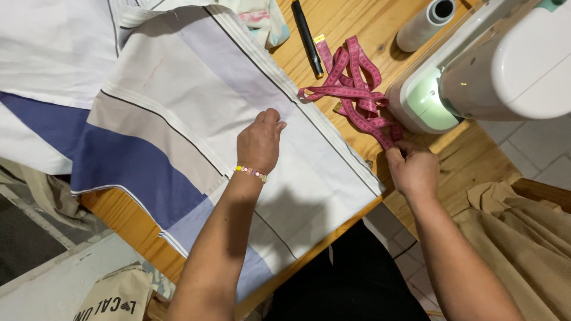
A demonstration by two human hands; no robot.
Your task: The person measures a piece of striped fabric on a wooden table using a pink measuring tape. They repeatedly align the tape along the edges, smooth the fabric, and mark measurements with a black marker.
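Left hand (260, 142) lies flat, fingers loosely curled, pinning the striped white-and-blue cotton cloth (196, 101); right hand (411, 169) pinches the tangled pink measuring tape (355, 89), drawing it over the wooden table (357, 24).

**Striped fabric and pink tape on the wooden table**

A striped fabric (196, 119), banded in white, beige, lilac and dark blue with thin black lines, is being kept spread flat across the table, its near edge hanging over the table's front. A pink measuring tape (355, 89) is lying in a loose tangle just beside the fabric's right edge, one end being pinched.
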